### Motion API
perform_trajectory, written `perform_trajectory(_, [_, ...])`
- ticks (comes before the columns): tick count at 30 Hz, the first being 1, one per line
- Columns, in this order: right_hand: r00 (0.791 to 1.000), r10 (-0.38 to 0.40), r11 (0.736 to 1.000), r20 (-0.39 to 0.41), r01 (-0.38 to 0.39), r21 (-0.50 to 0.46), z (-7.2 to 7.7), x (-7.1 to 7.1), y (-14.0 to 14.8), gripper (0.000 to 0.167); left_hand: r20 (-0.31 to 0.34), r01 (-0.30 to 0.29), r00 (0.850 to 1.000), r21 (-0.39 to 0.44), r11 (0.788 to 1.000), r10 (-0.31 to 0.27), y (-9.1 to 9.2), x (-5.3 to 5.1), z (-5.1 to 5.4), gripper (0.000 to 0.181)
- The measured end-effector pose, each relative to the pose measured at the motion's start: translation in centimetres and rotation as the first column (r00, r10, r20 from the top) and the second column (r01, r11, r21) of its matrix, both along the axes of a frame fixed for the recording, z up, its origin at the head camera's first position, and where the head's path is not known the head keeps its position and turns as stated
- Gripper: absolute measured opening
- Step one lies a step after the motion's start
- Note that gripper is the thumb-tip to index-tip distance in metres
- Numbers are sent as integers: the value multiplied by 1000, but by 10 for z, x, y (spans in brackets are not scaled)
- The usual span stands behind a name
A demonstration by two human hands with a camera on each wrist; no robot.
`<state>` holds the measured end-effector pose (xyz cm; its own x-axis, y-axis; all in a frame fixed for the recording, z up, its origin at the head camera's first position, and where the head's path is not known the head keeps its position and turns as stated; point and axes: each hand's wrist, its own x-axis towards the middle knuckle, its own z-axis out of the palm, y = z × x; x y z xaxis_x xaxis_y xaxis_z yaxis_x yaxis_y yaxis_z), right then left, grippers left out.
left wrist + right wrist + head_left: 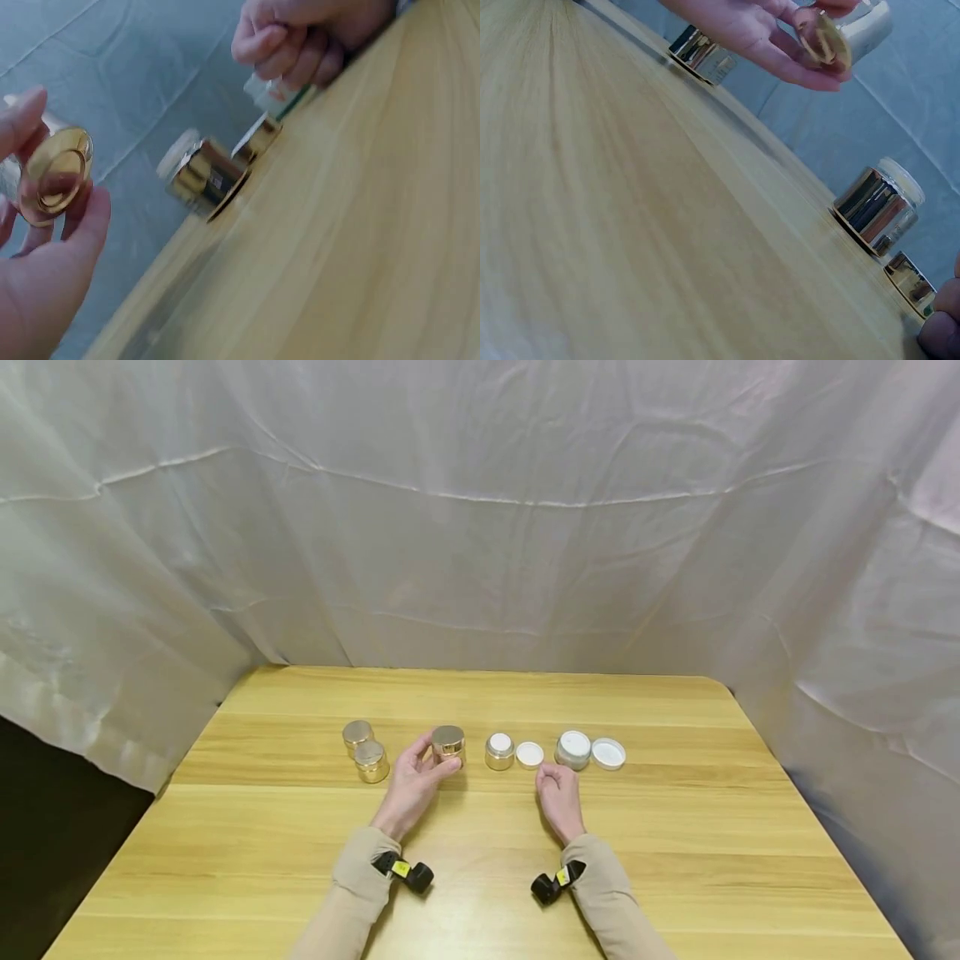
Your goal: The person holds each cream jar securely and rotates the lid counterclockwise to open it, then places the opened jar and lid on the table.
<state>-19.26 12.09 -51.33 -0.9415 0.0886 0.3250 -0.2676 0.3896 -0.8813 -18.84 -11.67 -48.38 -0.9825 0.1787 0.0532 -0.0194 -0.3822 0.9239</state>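
Note:
My left hand (408,789) grips a closed gold jar (448,743) by its sides, thumb at the front. The left wrist view shows the shiny round base (58,178) of this jar, lifted off the table and tilted. An open gold jar (499,752) with a white top stands to its right, beside an upturned lid (529,755) with a white inside. My right hand (559,797) has its fingers curled just in front of that lid, with nothing visible in them; whether it touches the lid, I cannot tell.
Two closed gold jars (357,737) (371,762) stand close together at the left of the wooden table (480,877). Behind my right hand are a wider open jar (573,750) and its upturned lid (608,753). A pale curtain (480,568) hangs behind the table.

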Motion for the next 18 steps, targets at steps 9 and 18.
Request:
perform_trajectory(9, [999, -22, 996, 32, 25, -84, -1, 0, 1, 30, -1, 208, 976, 284, 936, -216, 15, 5, -7, 66])
perform_trajectory(18, [999, -12, 989, 46, 19, -147, 1, 1, -1, 29, 33, 286, 945, 394, 873, -325, 27, 11, -12, 46])
